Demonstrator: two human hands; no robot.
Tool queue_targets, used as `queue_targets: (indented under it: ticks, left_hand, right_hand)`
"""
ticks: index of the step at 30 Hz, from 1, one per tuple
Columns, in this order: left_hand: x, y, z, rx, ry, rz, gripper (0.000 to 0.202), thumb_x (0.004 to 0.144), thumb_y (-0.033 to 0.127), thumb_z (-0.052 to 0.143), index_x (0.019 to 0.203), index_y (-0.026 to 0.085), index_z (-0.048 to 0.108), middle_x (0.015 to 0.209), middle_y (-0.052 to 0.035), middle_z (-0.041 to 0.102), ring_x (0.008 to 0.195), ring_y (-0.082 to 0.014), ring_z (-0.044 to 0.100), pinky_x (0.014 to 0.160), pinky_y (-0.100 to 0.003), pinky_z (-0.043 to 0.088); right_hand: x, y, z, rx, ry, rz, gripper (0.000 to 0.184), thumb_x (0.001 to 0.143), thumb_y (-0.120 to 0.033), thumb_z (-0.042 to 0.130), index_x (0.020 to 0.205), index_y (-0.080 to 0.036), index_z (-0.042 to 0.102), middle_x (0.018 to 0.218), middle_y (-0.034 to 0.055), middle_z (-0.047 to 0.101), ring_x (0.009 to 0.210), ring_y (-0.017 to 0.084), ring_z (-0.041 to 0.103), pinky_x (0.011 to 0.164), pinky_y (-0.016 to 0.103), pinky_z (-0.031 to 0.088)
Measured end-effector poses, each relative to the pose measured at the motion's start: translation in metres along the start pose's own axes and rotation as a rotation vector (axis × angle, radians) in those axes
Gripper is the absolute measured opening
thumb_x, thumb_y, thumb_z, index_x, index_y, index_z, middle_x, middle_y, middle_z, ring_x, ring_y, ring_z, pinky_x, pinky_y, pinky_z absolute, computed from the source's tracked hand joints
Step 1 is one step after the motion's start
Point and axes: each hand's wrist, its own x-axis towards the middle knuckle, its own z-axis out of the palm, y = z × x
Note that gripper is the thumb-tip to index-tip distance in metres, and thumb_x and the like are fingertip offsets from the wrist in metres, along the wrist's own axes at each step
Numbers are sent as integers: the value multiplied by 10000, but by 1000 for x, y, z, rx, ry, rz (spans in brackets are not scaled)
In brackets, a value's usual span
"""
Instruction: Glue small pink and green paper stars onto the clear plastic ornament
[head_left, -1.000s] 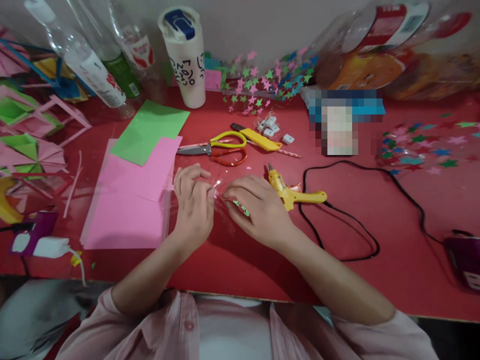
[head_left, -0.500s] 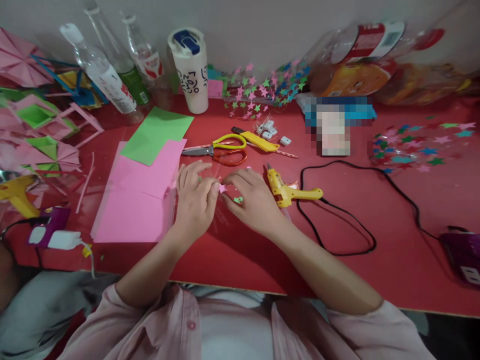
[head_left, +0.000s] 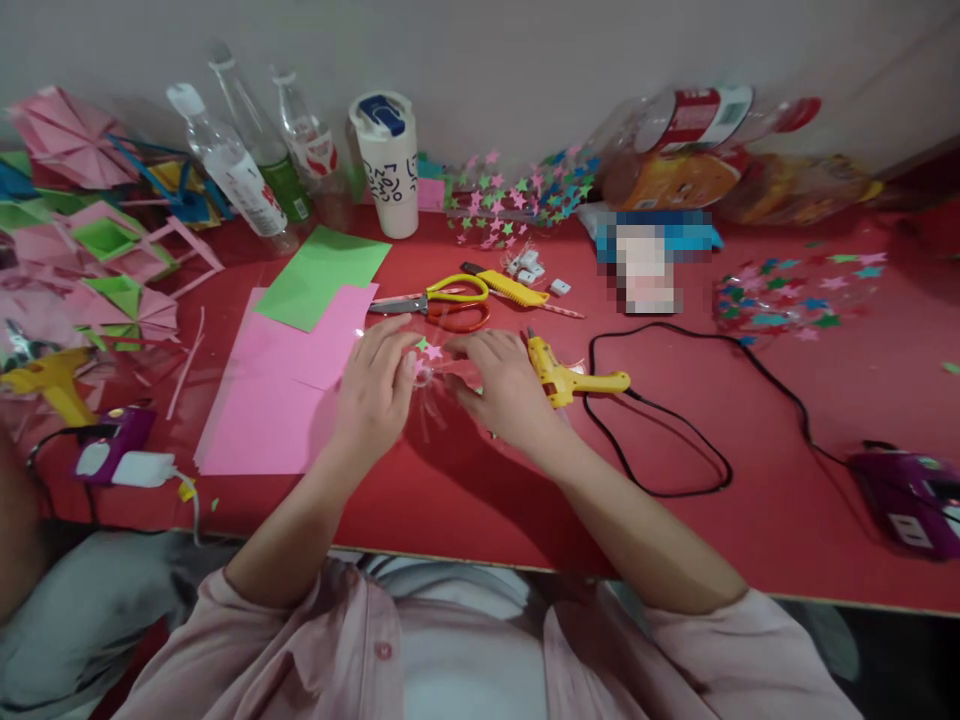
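Observation:
A clear plastic piece with thin strips point(head_left: 427, 412) lies on the red table between my hands, and small paper stars, among them a pink star point(head_left: 434, 352) and a green star point(head_left: 421, 343), show on it. My left hand point(head_left: 375, 385) is at its left side, fingers stretched and thumb apart. On the other side my right hand point(head_left: 495, 378) curves over its edge with a gap between thumb and fingers. Whether either hand touches the plastic is hard to make out. Right of my right hand lies a yellow glue gun point(head_left: 559, 378).
Yellow-and-red-handled scissors point(head_left: 457, 298) and a yellow cutter point(head_left: 514, 287) lie beyond my hands. Pink sheets point(head_left: 262, 410) and a green sheet point(head_left: 322, 275) are at left. Bottles and a white tumbler point(head_left: 394, 185) stand behind. A black cord point(head_left: 675, 492) loops at right beside star-covered plastic point(head_left: 795, 295).
My fingers have come away from the pink star they were pinching, and both hands have spread apart. The star now sits among others on the clear plastic. The camera view has shifted slightly.

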Motion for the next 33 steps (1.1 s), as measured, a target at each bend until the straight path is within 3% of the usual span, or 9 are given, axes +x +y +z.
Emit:
queue_targets:
  ticks: [11, 16, 22, 27, 33]
  left_hand:
    - [-3, -15, -14, -68, 16, -47, 233, 959, 288, 393, 1033, 199, 595, 1172, -77, 637, 1145, -192, 568, 1011, -388, 441]
    - [-10, -23, -17, -88, 43, -69, 212, 948, 288, 421, 1044, 198, 588, 1130, -76, 640, 1121, -184, 571, 1003, -378, 449]
    - [-16, -29, -18, -106, 3, -104, 194, 934, 310, 448, 1036, 218, 585, 1129, -60, 643, 1121, -190, 577, 1006, -396, 450]
    - [-21, -25, -17, -119, 2, -115, 170, 915, 291, 477, 1025, 217, 583, 1071, -54, 655, 1064, -192, 596, 963, -392, 475]
    - [-30, -20, -18, -141, 0, -116, 169, 899, 256, 497, 1043, 209, 572, 1052, -57, 640, 1013, -181, 604, 900, -369, 504]
  right_hand:
    - [2, 2, 5, -39, 59, 17, 177, 817, -169, 557, 987, -205, 528, 878, 50, 672, 837, 224, 591, 812, 363, 370]
    - [-10, -7, -7, -112, 140, -5, 185, 855, -211, 532, 1039, -191, 543, 999, 97, 659, 943, 253, 565, 804, 373, 380]
    - [-32, -26, -9, -177, 39, -203, 270, 880, -378, 567, 1039, -161, 592, 956, 85, 668, 867, 223, 524, 815, 371, 376]
    - [-36, -25, 0, -265, 0, -232, 150, 917, -243, 516, 1005, -177, 618, 912, 61, 670, 849, 200, 481, 841, 353, 354]
    - [-31, -13, -1, -324, 47, -242, 161, 928, -174, 476, 944, -166, 636, 841, 50, 654, 831, 190, 469, 860, 340, 344]
